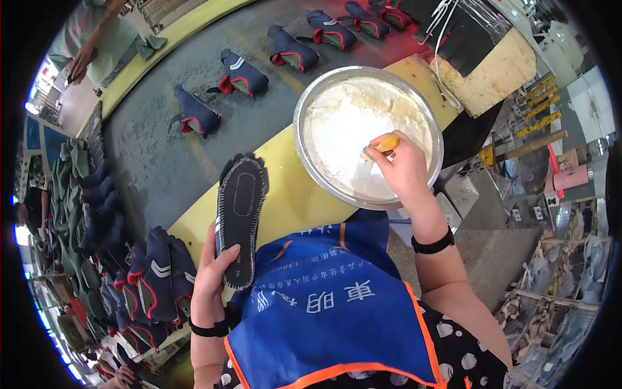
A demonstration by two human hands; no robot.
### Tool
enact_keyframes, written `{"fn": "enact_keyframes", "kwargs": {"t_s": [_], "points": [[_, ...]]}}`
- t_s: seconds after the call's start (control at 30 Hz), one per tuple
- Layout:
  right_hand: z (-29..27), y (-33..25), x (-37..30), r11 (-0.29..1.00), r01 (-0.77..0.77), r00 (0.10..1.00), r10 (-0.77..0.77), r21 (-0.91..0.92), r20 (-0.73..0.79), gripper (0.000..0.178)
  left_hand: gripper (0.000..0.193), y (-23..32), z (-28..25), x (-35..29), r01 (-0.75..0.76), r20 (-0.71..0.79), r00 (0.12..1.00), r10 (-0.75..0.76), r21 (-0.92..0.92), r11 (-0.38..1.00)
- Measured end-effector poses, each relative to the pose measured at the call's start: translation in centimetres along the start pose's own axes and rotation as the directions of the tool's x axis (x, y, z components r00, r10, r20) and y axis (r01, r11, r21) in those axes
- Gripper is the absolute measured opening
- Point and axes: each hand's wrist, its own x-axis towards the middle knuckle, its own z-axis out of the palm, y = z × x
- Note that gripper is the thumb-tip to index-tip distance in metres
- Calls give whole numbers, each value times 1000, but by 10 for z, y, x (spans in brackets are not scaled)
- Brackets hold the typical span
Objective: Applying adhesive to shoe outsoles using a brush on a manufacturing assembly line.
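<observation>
My left hand (214, 269) grips a dark shoe upper (243, 214), turned so its black stitched bottom faces up. The thumb lies across the heel end and the toe points away from me. My right hand (405, 165) is over a large round metal bowl (435, 159) filled with a thick white substance (340, 133). Pinched in its fingers is a small brush with a yellow handle (387, 143). The brush's working end sits low near the white surface, mostly hidden by the fingertips.
Several navy shoe uppers (243, 74) with red trim stand in a row on the grey conveyor belt (149, 136). More uppers (159, 275) are piled at left. A wooden board (495, 71) with white wire lies beyond the bowl. Another person's hand (79, 65) shows at far left.
</observation>
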Motion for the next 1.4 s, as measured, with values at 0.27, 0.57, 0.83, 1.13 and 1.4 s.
{"fn": "enact_keyframes", "kwargs": {"t_s": [0.27, 0.57, 0.83, 1.13, 1.4], "points": [[-23, -3, 11, 921, 191, 938, -70, 340, -338, 15, 76, 46, 65, 13, -13, 154, 988, 20, -44, 999], [-47, -48, -12, 785, 615, 782, -596, 75, -183, 23, 71, 61, 86, 49, 66, 320, 936, -144, 240, 968], [-35, -48, 2, 743, 661, 751, -653, 110, -99, 18, 72, 63, 84, 46, 78, 335, 924, -185, 307, 949], [-30, -54, 0, 713, 592, 802, -567, 377, -188, 25, 73, 60, 73, 42, 181, 412, 881, -232, 159, 971], [-26, -46, 3, 867, 229, 973, -190, 443, -132, 13, 77, 47, 65, 40, 35, 385, 917, -106, 188, 982]]}}
